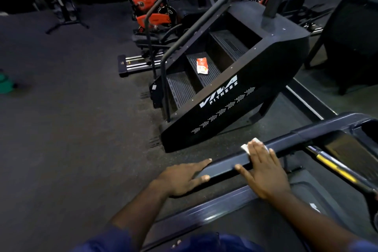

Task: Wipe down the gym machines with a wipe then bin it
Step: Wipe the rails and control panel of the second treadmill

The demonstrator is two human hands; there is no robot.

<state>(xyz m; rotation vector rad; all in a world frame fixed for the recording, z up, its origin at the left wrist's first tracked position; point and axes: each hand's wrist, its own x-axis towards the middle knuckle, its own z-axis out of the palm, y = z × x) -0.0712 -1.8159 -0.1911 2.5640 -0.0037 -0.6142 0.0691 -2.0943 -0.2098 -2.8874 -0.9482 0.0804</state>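
I stand on a treadmill whose dark left handrail point(286, 142) runs from lower centre up to the right. My right hand point(263, 172) lies flat on the rail with straight fingers and presses a white wipe point(246, 147) against it; the wipe shows beyond the fingertips. My left hand point(182, 178) rests on the near end of the same rail, fingers extended along it, thumb on the inner side. It holds nothing.
A black Viva Fitness stair climber point(235, 96) stands just left of the treadmill, with a red-and-white wipes packet point(202, 65) on its middle step. Red exercise bikes point(153, 16) and racks stand behind. The treadmill console point(351, 149) is at right. Dark floor point(71, 129) spreads left.
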